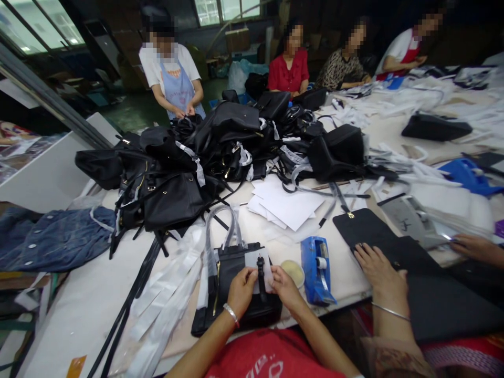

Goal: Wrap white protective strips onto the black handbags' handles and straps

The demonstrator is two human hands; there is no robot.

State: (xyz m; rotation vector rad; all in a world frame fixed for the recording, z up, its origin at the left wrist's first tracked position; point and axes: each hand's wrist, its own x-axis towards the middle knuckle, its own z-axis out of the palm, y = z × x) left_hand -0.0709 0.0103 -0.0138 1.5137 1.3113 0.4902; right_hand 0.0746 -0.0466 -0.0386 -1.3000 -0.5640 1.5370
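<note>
Head view: two hands at a black handbag [233, 261] on the white table [79, 320].
The right hand [284, 287] pinches the edge of a white sheet [252, 258] under a buckle strap [261, 281]. The left hand's [241, 290] fingers are close together by the strap; I cannot tell what they grip. A blue tape dispenser [309, 273] is near.

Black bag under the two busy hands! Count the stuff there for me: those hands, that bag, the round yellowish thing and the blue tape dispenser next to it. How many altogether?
Left hand and right hand: 2
Black bag: 1
Round yellowish thing: 1
Blue tape dispenser: 1
Total: 5
</note>
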